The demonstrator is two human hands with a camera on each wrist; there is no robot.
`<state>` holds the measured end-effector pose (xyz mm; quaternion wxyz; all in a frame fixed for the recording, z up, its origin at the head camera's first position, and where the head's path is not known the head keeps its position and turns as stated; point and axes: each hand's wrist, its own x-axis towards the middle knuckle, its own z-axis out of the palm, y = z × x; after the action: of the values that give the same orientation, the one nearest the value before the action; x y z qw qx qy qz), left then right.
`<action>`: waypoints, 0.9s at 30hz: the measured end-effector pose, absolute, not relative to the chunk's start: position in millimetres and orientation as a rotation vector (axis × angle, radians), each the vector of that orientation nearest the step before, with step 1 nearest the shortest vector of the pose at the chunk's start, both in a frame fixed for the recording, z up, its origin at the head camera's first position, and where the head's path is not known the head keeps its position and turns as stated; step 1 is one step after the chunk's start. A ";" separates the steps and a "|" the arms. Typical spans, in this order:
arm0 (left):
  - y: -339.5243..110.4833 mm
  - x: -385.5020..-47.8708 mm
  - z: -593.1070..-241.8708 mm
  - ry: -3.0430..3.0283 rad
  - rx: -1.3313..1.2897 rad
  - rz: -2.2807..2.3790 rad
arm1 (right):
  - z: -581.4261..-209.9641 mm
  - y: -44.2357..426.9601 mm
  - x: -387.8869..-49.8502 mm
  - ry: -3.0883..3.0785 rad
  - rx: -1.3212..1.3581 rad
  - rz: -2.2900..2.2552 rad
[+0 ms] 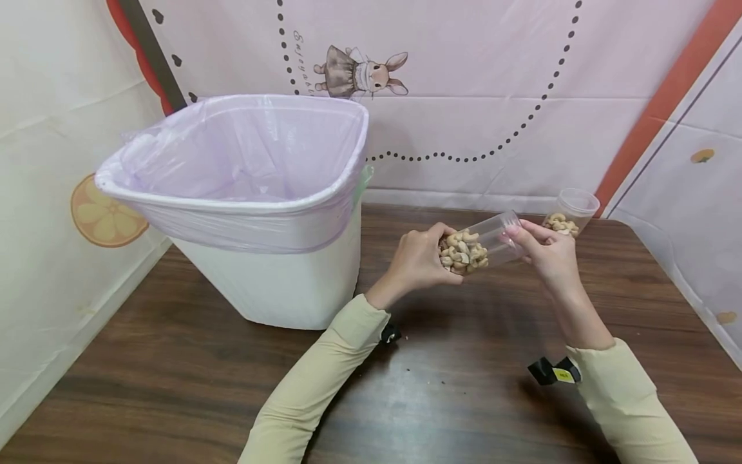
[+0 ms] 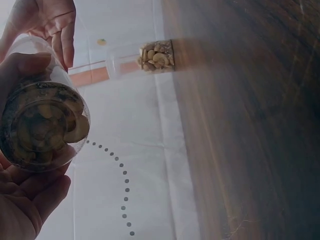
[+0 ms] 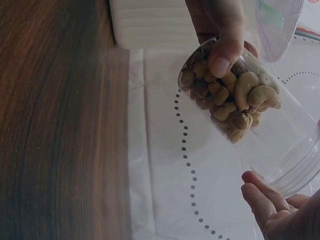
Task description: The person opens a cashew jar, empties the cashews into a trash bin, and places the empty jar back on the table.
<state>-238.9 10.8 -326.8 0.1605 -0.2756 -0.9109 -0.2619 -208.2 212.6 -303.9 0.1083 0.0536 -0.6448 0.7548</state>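
A clear plastic jar (image 1: 494, 235) of cashews (image 1: 462, 252) is held tilted above the table, its nuts gathered at the bottom end. My left hand (image 1: 422, 258) grips that bottom end, the thumb (image 3: 225, 56) lying across the wall in the right wrist view. At the threaded mouth end my right hand (image 1: 547, 248) pinches the jar with thumb and fingers; no lid shows on it. Behind the right hand stands a second clear jar (image 1: 580, 205), upright and uncapped, with cashews (image 1: 561, 223) in its lower part.
On the left of the wooden table (image 1: 464, 412) stands a white bin (image 1: 278, 283) lined with a thin purple bag (image 1: 261, 225). A printed cloth (image 1: 464, 64) hangs behind as a backdrop. A few dark crumbs lie near the table's middle.
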 end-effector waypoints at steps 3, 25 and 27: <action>10.0 -238.9 -325.6 -2.613 -0.792 -0.754 | -303.7 212.1 -207.5 -1.877 0.147 2.231; 9.1 -235.7 -320.9 -2.668 -0.822 -0.736 | -338.5 234.9 -234.6 -1.851 0.278 2.192; 9.9 -234.5 -320.2 -2.663 -0.824 -0.731 | -339.2 235.7 -236.1 -1.854 0.299 2.195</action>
<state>-234.5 9.9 -320.2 0.1295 -0.2835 -0.9163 -0.2516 -236.1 235.7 -339.2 0.1260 0.1026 -0.6366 0.7539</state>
